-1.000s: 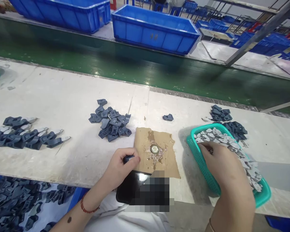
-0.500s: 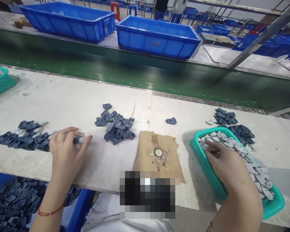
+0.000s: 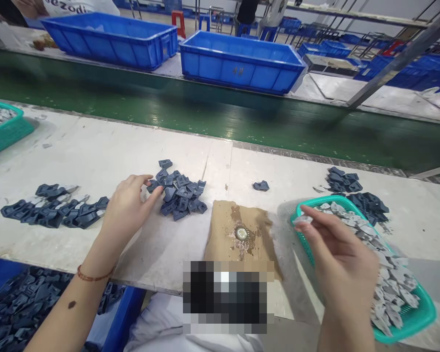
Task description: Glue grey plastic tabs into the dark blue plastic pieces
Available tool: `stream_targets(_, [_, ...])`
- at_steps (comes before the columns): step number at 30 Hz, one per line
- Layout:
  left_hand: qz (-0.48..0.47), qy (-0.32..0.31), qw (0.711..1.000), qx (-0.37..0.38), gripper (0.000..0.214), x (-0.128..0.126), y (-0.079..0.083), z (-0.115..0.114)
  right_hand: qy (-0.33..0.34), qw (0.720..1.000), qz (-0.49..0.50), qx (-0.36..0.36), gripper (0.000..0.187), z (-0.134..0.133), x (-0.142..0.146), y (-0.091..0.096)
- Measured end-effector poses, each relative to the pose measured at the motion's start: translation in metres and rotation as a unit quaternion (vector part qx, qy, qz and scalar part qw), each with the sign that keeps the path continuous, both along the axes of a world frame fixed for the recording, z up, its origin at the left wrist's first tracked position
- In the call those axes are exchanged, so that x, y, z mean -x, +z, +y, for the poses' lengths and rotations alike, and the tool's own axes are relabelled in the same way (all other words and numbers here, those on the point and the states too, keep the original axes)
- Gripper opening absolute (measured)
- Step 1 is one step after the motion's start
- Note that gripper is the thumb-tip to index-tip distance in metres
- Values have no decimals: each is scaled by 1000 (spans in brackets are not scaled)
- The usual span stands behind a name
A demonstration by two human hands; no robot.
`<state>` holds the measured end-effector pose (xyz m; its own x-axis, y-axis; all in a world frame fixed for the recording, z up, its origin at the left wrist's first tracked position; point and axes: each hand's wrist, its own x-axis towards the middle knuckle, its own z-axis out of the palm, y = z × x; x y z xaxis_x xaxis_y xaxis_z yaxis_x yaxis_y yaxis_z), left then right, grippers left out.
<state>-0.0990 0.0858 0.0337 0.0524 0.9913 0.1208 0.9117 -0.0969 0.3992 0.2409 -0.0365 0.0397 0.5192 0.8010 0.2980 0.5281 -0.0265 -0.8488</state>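
Observation:
My left hand [image 3: 132, 203] is at the left edge of a pile of dark blue-grey plastic parts [image 3: 181, 193]. Its thumb and index finger are apart, with a dark part of the pile between or just behind them; contact is hard to make out. Over the near-left rim of a green basket [image 3: 410, 337], my right hand [image 3: 337, 249] pinches a small pale grey plastic piece [image 3: 302, 220] between thumb and fingers. Many similar pale pieces [image 3: 388, 274] fill the basket. To the left lies a row of dark parts with pale pieces attached [image 3: 55, 210].
A wet cardboard piece [image 3: 223, 244] bears a small round metal-rimmed object [image 3: 241, 233]. One dark part [image 3: 261, 186] lies alone beyond it. Dark parts [image 3: 366, 205] lie behind the basket. A green conveyor belt [image 3: 220, 112] and blue crates [image 3: 242, 63] stand beyond; a blue bin [image 3: 132, 303] sits below left.
My left hand has left a dark part at the row's right end and moved right to the pile. My right hand has lifted from the basket's contents with a pale piece.

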Motion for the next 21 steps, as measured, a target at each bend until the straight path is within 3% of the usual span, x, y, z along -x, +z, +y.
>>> stream_targets(2, [21,17,999,22,41,-8,0,6,51,998,4,-35,18,-4,13,-11])
stream_targets(5, [24,39,998,48,36,-13,3,11,85,995,50,-28,13,-7,24,-32])
stream_targets(9, [-17,45,996,78,28,-11,9,10,68,989,128,-27,12,-7,28,-51])
stream_targets(14, [-41,100,994,20,26,-10,15,2,39,983,180,12,17,-10,30,-51])
stream_targets(18, [-223,165,961,-8,34,-13,18,-16,36,978,202,34,24,-12,30,-47])
stream_targets(21, [-419,146,895,54,34,-22,15,-31,40,971,234,37,26,-12,29,-47])
